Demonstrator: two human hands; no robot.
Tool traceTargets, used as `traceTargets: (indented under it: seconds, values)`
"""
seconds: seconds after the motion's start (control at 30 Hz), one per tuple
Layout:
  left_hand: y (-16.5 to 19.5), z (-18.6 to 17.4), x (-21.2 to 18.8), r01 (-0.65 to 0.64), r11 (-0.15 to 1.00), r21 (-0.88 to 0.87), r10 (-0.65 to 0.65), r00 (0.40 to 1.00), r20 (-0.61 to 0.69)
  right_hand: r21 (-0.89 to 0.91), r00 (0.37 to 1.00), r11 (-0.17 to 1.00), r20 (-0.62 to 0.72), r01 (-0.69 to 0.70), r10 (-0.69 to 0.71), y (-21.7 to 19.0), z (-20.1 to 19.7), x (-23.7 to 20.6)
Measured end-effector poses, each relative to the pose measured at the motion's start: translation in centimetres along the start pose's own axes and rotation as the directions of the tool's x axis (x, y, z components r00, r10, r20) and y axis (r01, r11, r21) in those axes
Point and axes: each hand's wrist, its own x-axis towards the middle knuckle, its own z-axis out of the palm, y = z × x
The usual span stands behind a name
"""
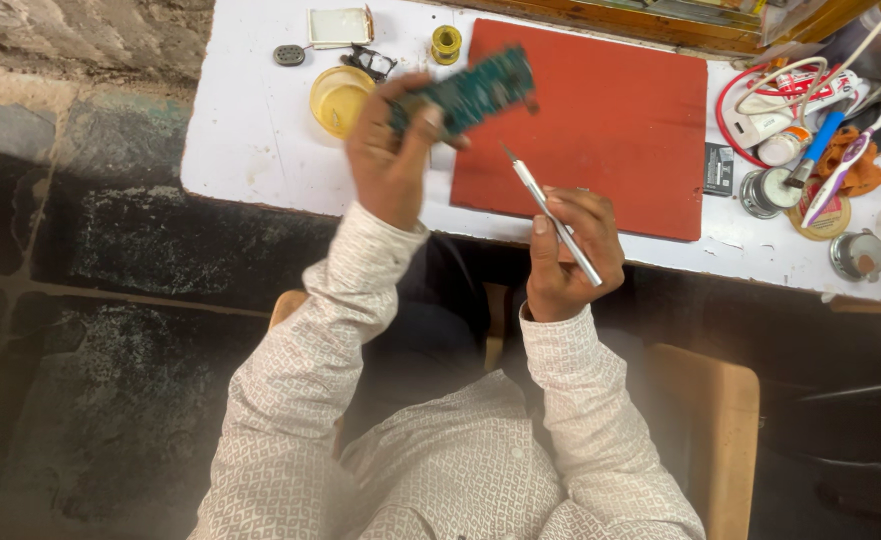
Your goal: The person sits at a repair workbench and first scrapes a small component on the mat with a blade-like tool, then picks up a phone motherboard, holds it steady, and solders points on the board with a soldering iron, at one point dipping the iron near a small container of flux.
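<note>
My left hand [392,150] holds a green circuit board [472,88] up above the white table [250,130], near the left edge of a red mat [620,120]. The board looks blurred. My right hand [568,250] grips a slim silver craft knife [552,212], its pointed tip aimed up and left toward the board but apart from it. Both hands are over the table's near edge, with my patterned white sleeves below them.
A yellow round dish [335,98], a yellow solder spool [446,43], a small white box [338,26] and a dark oval part [288,55] sit at the back left. Tools, tins, a red cable [735,105] and a soldering iron [818,150] crowd the right. A wooden chair [705,420] is under me.
</note>
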Motion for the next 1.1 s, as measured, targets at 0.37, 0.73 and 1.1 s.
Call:
traceTargets:
  seconds: [0.37,0.73,1.1]
  values:
    - [1.0,-8.0,4.6,-0.259,0.966,0.017,0.248,0.902,-0.353,0.043,0.956,0.997,0.289,-0.064,0.048,-1.5,9.0,5.1]
    - [0.9,-7.7,4.3,-0.154,0.988,-0.018,0.143,0.948,-0.285,-0.093,0.811,0.95,0.551,0.297,-0.2,0.1,10.4,8.6]
    - [0.8,-7.9,4.3,-0.142,0.988,0.065,0.155,0.948,-0.278,-0.115,0.66,0.835,0.673,0.538,-0.333,-1.4,11.2,10.5]
